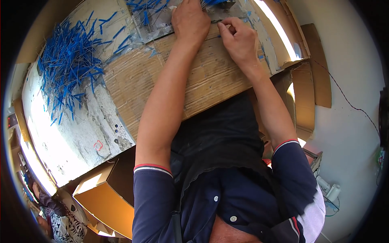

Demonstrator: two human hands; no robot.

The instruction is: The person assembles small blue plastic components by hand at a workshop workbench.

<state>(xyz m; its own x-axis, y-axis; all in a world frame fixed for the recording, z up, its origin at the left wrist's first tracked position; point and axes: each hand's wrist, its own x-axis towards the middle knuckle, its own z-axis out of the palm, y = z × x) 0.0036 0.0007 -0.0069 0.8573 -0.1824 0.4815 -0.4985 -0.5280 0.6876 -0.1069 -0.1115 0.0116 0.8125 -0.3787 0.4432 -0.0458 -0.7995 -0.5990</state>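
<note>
My left hand (pixel 190 19) reaches to the top edge of the view, over a grey metal plate (pixel 162 23). Its fingertips are cut off there, so what they hold, if anything, is hidden. Close by on the right, my right hand (pixel 240 40) has its fingers curled in and the thumb against them. A thin dark line shows at its fingertips, too small to name. Around the left hand lie blue ribbed plastic pieces (pixel 146 18) with thin wires. A large heap of the same blue pieces (pixel 71 60) covers the left of the table.
Worn brown cardboard (pixel 137 71) lies along the table's near edge, under my forearms. The whitish tabletop (pixel 65 150) is stained. Below it stands an open cardboard box (pixel 105 198); more cardboard (pixel 318 69) leans at the right wall. Another person's sleeve (pixel 52 204) shows at lower left.
</note>
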